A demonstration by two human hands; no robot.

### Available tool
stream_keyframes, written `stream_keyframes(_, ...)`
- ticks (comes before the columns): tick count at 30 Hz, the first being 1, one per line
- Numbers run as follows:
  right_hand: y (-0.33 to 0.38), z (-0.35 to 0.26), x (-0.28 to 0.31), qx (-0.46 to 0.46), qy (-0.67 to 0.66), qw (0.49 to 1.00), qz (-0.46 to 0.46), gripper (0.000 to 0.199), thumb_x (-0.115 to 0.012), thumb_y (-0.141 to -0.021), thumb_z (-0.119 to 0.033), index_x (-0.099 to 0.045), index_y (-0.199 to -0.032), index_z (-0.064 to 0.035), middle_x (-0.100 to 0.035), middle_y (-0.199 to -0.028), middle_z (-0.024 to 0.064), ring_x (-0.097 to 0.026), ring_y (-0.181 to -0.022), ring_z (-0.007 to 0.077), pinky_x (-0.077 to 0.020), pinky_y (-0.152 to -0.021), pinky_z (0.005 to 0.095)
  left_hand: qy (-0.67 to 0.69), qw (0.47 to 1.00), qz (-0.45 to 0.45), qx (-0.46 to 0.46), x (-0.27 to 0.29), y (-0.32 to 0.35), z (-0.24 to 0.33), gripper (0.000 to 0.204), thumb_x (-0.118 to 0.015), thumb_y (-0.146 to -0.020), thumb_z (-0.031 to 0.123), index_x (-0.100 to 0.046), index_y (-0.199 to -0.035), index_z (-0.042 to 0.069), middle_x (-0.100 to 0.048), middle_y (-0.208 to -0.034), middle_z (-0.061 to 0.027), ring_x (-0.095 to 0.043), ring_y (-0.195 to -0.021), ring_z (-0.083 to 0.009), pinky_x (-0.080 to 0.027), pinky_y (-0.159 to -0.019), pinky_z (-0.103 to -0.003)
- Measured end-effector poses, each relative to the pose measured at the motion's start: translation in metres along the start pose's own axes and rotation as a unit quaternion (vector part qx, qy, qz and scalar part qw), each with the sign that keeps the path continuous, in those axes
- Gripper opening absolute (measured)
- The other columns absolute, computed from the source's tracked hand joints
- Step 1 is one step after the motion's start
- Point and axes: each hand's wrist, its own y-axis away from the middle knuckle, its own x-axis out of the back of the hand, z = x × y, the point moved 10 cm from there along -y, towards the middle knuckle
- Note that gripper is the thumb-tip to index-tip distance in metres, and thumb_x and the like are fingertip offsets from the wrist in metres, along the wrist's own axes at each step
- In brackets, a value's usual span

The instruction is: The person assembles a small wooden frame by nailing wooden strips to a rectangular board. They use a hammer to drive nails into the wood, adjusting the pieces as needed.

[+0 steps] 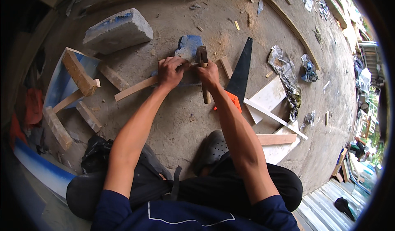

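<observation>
My right hand [210, 74] is closed round the handle of a hammer [206, 94], its metal head up beside the fingers. Close by on the left, my left hand [169, 72] is closed at the end of a thin wooden strip [135, 88], which slants away to the lower left. Its thumb and forefinger reach toward the hammer head; whatever lies between their tips is hidden. Just beyond both hands sits a blue-painted concrete chunk [189, 45]. A handsaw [242, 64] with dark blade and orange handle lies right of the right hand, next to a short wood piece [226, 67].
A concrete block [119, 31] stands at far left. Wooden pieces [88, 116] lean and lie by a blue-white panel [55, 85]. Pale boards [267, 97], a wooden bar [276, 139] and crumpled plastic [283, 64] lie on the right. Long battens [288, 21] line the far floor.
</observation>
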Motion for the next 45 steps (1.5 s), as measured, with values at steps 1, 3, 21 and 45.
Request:
stream_keyframes(1,0.000,0.001,-0.001,-0.002,0.006,1.000,-0.002,0.025,-0.069,-0.073,-0.020,-0.065,-0.089,-0.0017,-0.067,-0.075,0.0121,-0.063,-0.067,0.0202,-0.0495,-0.064,0.0356,-0.001,1.000,0.001,0.000,0.001,0.001,0.000,0.010,-0.070,-0.081,0.022,-0.068,-0.087,0.014,-0.068,-0.091,0.0032,-0.061,-0.090,-0.0189,-0.040,-0.082,-0.036)
stream_keyframes(3,-0.001,0.002,-0.002,0.002,0.015,1.000,-0.006,0.023,-0.067,-0.072,-0.018,-0.065,-0.089,-0.0017,-0.066,-0.074,0.0118,-0.063,-0.067,0.0204,-0.0493,-0.064,0.0358,-0.003,1.000,0.001,0.000,0.001,0.001,-0.001,0.009,-0.070,-0.081,0.021,-0.068,-0.087,0.014,-0.068,-0.091,0.0033,-0.061,-0.090,-0.0187,-0.040,-0.082,-0.036)
stream_keyframes(21,-0.003,0.004,-0.002,0.017,0.010,1.000,-0.002,0.021,-0.065,-0.074,-0.017,-0.063,-0.087,-0.0011,-0.064,-0.070,0.0095,-0.060,-0.063,0.0174,-0.0477,-0.061,0.0339,-0.014,1.000,0.001,-0.011,0.001,0.002,0.004,0.011,-0.067,-0.083,0.022,-0.068,-0.090,0.015,-0.067,-0.094,0.0032,-0.060,-0.091,-0.0189,-0.041,-0.081,-0.035)
stream_keyframes(45,0.074,-0.088,0.001,0.003,0.178,0.980,-0.084,0.028,-0.063,-0.086,-0.027,-0.058,-0.092,0.0007,-0.054,-0.059,0.0079,-0.054,-0.046,0.0170,-0.0426,-0.043,0.0327,0.015,0.998,0.028,-0.053,0.005,0.009,0.007,0.012,-0.062,-0.085,0.023,-0.064,-0.090,0.013,-0.066,-0.092,-0.0018,-0.061,-0.085,-0.0242,-0.045,-0.073,-0.039)
